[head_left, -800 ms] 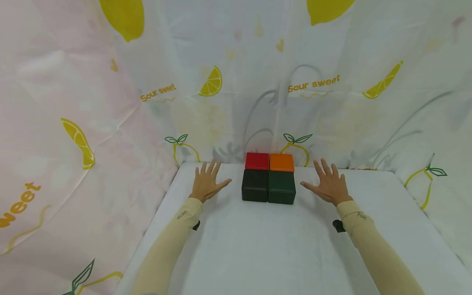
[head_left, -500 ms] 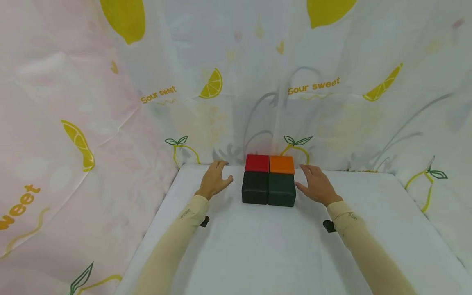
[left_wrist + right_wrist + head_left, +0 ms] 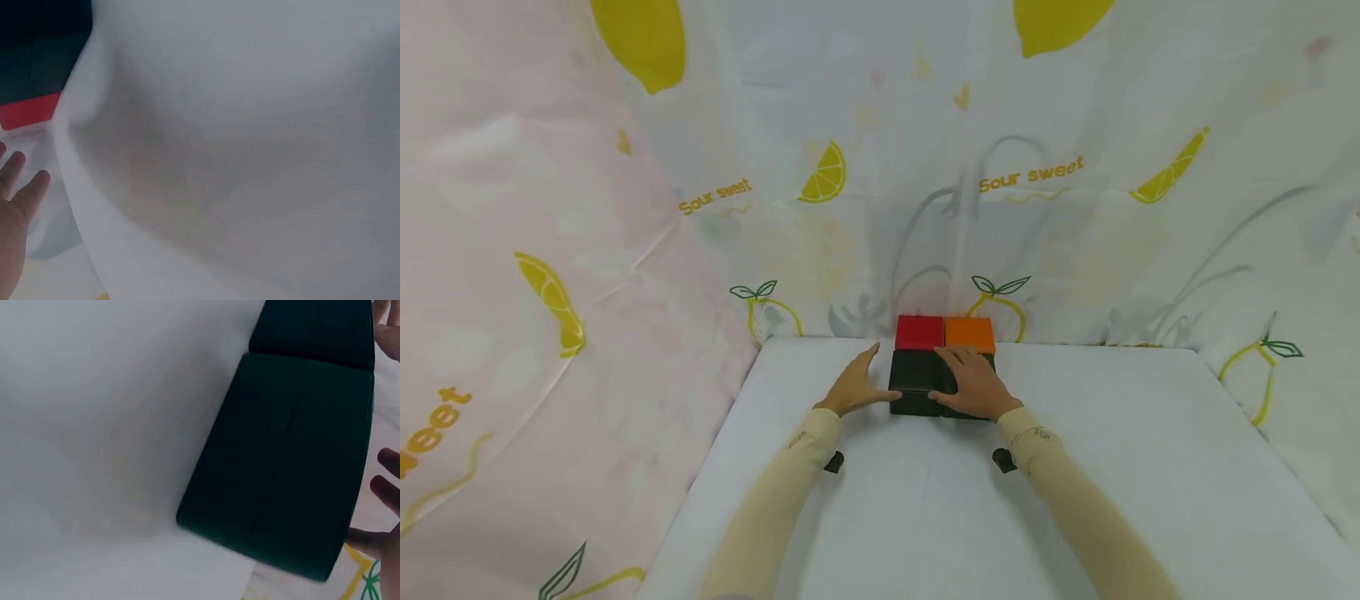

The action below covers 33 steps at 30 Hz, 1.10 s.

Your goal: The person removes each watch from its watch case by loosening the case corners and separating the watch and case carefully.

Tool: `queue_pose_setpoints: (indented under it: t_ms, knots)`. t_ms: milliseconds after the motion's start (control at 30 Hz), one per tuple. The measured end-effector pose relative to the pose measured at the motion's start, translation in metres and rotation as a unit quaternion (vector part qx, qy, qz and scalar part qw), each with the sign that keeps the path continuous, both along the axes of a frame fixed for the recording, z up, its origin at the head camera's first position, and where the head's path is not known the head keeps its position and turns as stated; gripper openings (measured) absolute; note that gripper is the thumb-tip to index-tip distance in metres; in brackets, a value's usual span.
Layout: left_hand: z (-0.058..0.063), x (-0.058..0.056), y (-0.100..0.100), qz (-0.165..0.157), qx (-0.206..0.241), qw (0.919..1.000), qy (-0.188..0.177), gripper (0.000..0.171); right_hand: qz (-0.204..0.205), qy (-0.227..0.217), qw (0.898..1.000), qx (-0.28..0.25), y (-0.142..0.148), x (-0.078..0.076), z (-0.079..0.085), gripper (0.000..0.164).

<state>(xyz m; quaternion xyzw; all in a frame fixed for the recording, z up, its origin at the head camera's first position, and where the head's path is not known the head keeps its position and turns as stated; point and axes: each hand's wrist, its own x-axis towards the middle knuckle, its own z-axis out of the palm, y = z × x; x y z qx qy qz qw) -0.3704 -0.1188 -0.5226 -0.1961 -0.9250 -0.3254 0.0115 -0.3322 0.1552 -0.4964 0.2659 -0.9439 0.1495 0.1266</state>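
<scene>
Four-square, a red box and an orange box stand behind a black box and a dark green box. My left hand is at the black box's left side, fingers apart and thumb tip overlapping its front left edge. My right hand reaches over the dark green box in the head view and hides much of it. Its thumb and fingers are spread toward the black box. In the right wrist view, several fingers of the right hand show beyond the green box's edge. Neither hand grips anything.
The boxes sit at the far edge of a white-covered table. Close behind them hangs a pale curtain with lemon prints, and it continues along the left and right sides. A dark wrist camera sticks out below the right sleeve.
Both hands have come inward from either side toward the boxes. The right hand has travelled furthest, from right of the boxes to over the dark green one. The boxes keep their arrangement.
</scene>
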Motion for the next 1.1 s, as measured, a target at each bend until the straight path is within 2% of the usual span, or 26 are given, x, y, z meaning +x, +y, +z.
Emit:
queue_pose_setpoints:
  t_ms: [167, 333, 500, 667, 867, 1100]
  knots:
    - [-0.004, -0.001, -0.001, -0.024, 0.024, 0.9990, -0.028, 0.123, 0.005, -0.002, 1.000, 0.020, -0.012, -0.006, 0.002, 0.093]
    - [-0.008, -0.005, 0.001, -0.040, 0.077, 0.9953, -0.043, 0.120, -0.009, -0.019, 0.999, 0.038, -0.015, -0.011, 0.001, 0.097]
    - [-0.009, -0.005, 0.005, -0.054, 0.119, 0.9894, -0.062, 0.115, -0.012, -0.008, 0.999, 0.044, -0.018, -0.015, -0.004, 0.099]
    - [-0.013, 0.000, 0.008, -0.068, 0.131, 0.9850, -0.089, 0.111, -0.009, -0.021, 0.999, 0.039, -0.019, -0.009, -0.009, 0.098]
    - [-0.018, 0.006, 0.009, -0.067, 0.139, 0.9836, -0.093, 0.109, -0.007, -0.028, 0.999, 0.040, -0.022, -0.003, -0.012, 0.098]
    - [-0.023, 0.003, 0.012, -0.076, 0.163, 0.9790, -0.096, 0.110, -0.020, -0.037, 0.998, 0.053, -0.023, -0.006, -0.009, 0.101]
